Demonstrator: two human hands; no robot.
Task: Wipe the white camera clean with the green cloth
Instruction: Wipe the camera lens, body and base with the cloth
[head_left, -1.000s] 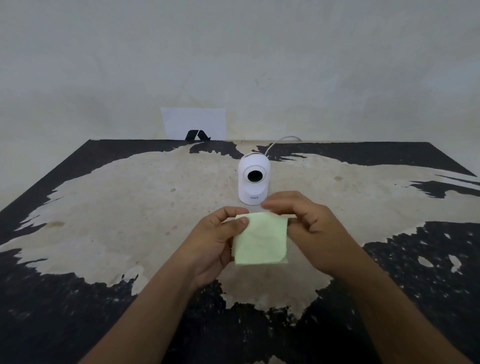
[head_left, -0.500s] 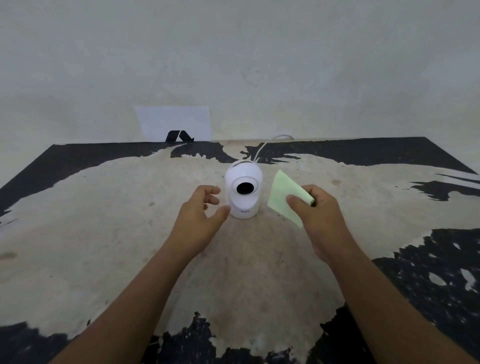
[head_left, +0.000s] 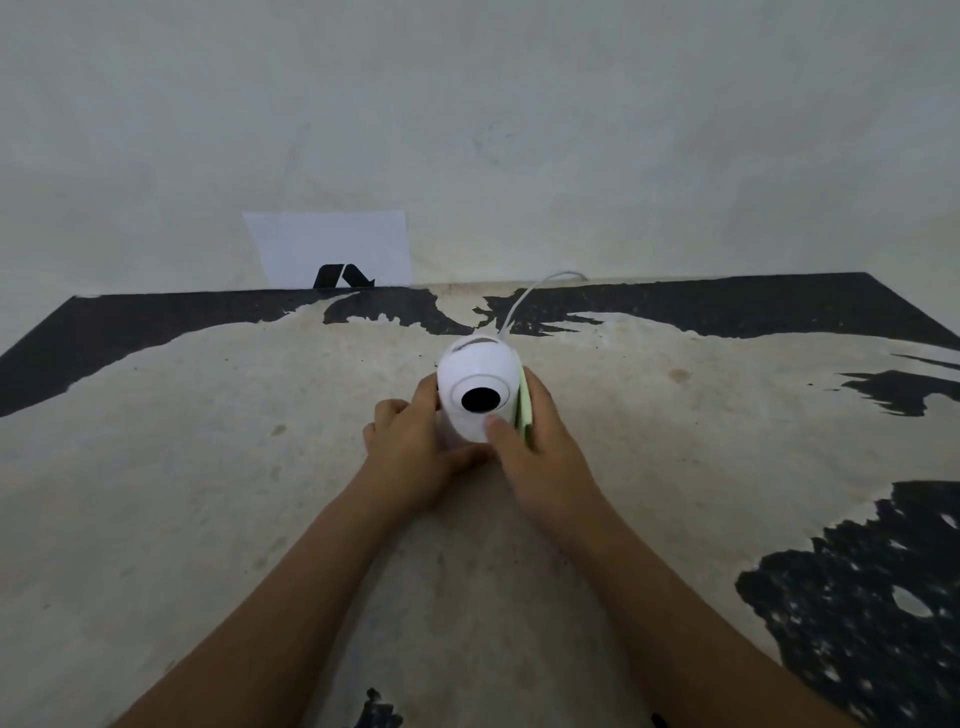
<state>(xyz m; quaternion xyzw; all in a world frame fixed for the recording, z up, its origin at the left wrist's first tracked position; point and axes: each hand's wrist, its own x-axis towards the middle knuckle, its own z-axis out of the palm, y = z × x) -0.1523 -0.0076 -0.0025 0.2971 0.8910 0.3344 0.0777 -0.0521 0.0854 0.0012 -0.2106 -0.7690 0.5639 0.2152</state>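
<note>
White camera (head_left: 479, 387) gripped between hands, left hand (head_left: 415, 449) grasping base, right hand (head_left: 540, 457) pressing green cloth (head_left: 524, 415) against side

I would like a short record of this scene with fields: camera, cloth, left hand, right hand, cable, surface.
camera: white camera, upright on table, dark lens toward viewer
cloth: green cloth, pressed against camera's right side
left hand: left hand grips camera's left side and base
right hand: right hand holds cloth to camera, thumb on front
cable: white cable runs from the camera toward the wall
surface: worn black-and-beige table

Dim, flat light; wide-angle edge distortion
</note>
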